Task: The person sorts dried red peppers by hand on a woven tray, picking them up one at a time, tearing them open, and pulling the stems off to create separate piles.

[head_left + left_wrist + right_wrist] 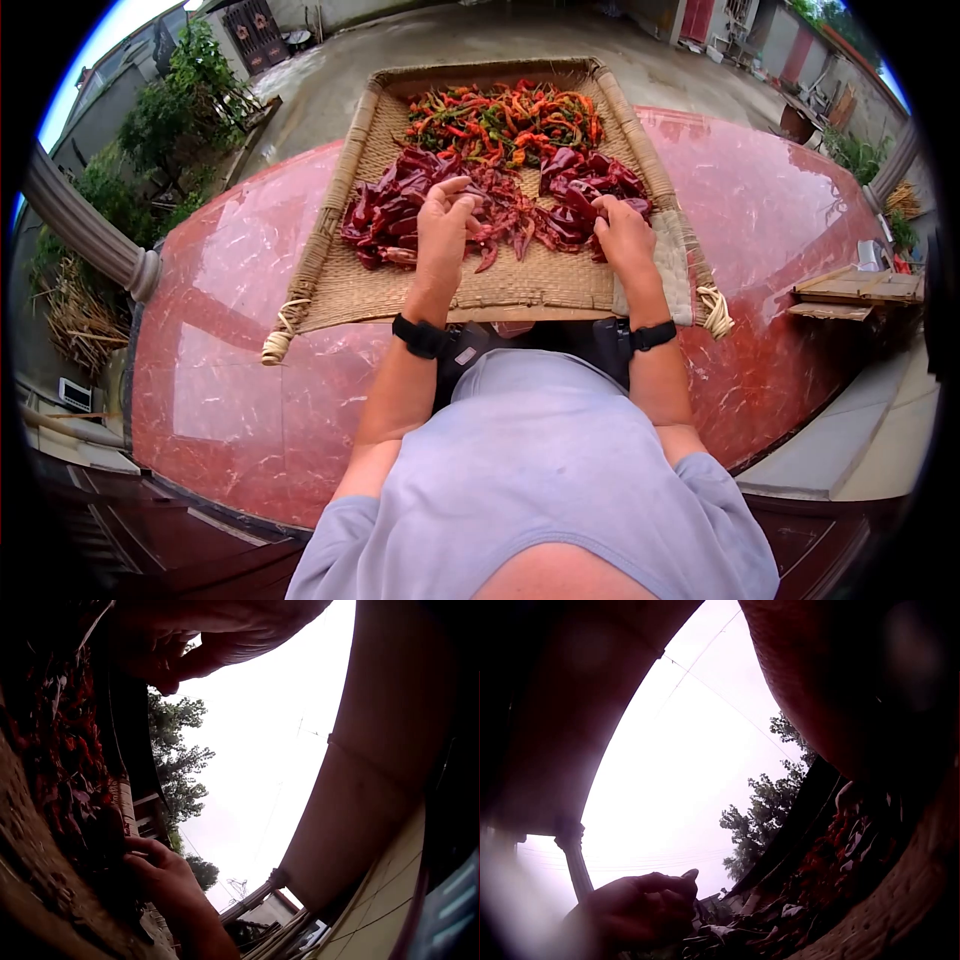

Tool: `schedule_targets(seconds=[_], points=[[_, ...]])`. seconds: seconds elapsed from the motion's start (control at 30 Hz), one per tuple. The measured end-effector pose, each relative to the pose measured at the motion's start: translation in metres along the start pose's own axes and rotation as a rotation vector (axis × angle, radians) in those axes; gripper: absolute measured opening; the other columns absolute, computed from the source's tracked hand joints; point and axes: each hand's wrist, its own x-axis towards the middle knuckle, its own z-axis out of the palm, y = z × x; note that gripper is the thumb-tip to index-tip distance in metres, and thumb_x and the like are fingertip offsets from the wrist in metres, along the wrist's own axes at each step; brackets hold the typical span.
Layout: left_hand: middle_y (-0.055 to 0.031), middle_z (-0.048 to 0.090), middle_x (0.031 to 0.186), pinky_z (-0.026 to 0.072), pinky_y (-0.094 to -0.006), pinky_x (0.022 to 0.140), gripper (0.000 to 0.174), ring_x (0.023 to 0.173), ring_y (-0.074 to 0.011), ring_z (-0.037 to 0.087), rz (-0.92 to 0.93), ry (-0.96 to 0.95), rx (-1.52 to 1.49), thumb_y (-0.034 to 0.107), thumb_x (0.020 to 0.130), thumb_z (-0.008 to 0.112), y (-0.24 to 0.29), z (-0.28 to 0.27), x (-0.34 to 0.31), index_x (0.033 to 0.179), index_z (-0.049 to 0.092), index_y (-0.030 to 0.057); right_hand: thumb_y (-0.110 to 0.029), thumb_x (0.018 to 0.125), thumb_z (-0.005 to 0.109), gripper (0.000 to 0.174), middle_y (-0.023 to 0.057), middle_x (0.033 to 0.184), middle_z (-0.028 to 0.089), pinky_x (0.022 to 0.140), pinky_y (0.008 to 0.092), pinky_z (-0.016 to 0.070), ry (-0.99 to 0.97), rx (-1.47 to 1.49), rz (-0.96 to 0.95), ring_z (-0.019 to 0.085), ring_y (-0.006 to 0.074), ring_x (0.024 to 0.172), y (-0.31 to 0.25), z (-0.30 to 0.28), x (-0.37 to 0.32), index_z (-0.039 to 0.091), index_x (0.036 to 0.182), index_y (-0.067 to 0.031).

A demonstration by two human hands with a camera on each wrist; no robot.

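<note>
My left hand (440, 225) is over the left pile of dark red dried chili peppers (385, 205), its fingers loosely bent and thumb close to the index finger; no pepper shows between them. At the right pile of dark red peppers (610, 180), my right hand (627, 238) pinches a dark red chili pepper (582, 190) at its fingertips. In the left wrist view the right hand (169, 881) has its fingertips against a dark pepper shape. Smaller, shrivelled red peppers (505, 205) lie between the two piles on the woven tray (520, 285).
Orange, red and green peppers (500, 120) cover the tray's far part. Rope-bound poles edge the tray, with a cloth patch (655, 265) at its near right. Under it is a glossy red tiled floor (250, 400). A column (95, 230) stands left, a wooden bench (860, 285) right.
</note>
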Motion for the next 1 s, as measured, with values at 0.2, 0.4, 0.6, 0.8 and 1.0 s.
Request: schedule_targets(seconds=[0.2, 0.4, 0.6, 0.8, 1.0], points=[[-0.0051, 0.061, 0.088, 0.0442, -0.0223, 0.057, 0.04, 0.062, -0.0072, 0.055, -0.016, -0.22, 0.159, 0.018, 0.096, 0.059, -0.003, 0.025, -0.012, 0.129, 0.051, -0.0019, -0.008, 0.088, 0.061, 0.024, 0.002, 0.092, 0.067, 0.066, 0.0281, 0.0484, -0.086, 0.568, -0.037, 0.06, 0.0131, 0.073, -0.004, -0.005, 0.001, 0.066, 0.111, -0.0109], [-0.0021, 0.06, 0.077, 0.0383, -0.0191, 0.051, 0.031, 0.056, -0.0047, 0.05, -0.1, -0.354, 0.123, 0.025, 0.096, 0.061, -0.015, 0.021, -0.006, 0.116, 0.058, 0.0018, -0.003, 0.09, 0.06, 0.021, -0.0004, 0.088, 0.065, 0.062, 0.0228, 0.0471, -0.42, 0.909, -0.123, 0.056, 0.0051, 0.07, -0.026, -0.017, -0.008, 0.066, 0.11, -0.0059], [0.0006, 0.057, 0.072, 0.0348, -0.0192, 0.046, 0.022, 0.051, -0.0033, 0.045, -0.019, 0.03, -0.049, 0.023, 0.099, 0.059, -0.01, 0.001, 0.007, 0.112, 0.056, 0.0058, -0.004, 0.085, 0.06, 0.031, 0.0096, 0.115, 0.061, 0.088, 0.0399, 0.0496, 0.139, 0.198, -0.042, 0.06, 0.0306, 0.102, 0.005, -0.021, 0.005, 0.064, 0.114, -0.0131], [-0.0052, 0.061, 0.081, 0.0363, -0.0218, 0.05, 0.077, 0.053, -0.0068, 0.046, 0.033, 0.335, -0.157, 0.011, 0.094, 0.059, 0.003, -0.015, 0.012, 0.153, 0.01, 0.0108, -0.007, 0.082, 0.064, 0.035, 0.0081, 0.12, 0.057, 0.093, 0.0434, 0.0471, 0.126, -0.078, -0.059, 0.053, 0.0305, 0.114, 0.038, -0.015, 0.014, 0.063, 0.116, -0.0176], [-0.0038, 0.059, 0.081, 0.04, -0.0228, 0.051, 0.065, 0.056, -0.0072, 0.05, 0.009, 0.155, -0.106, 0.003, 0.088, 0.059, -0.003, -0.01, 0.009, 0.145, 0.028, -0.0003, -0.008, 0.075, 0.072, 0.031, 0.0067, 0.113, 0.058, 0.09, 0.0433, 0.048, 0.07, -0.117, -0.018, 0.052, 0.0299, 0.112, 0.027, -0.02, 0.011, 0.063, 0.105, -0.0151]])
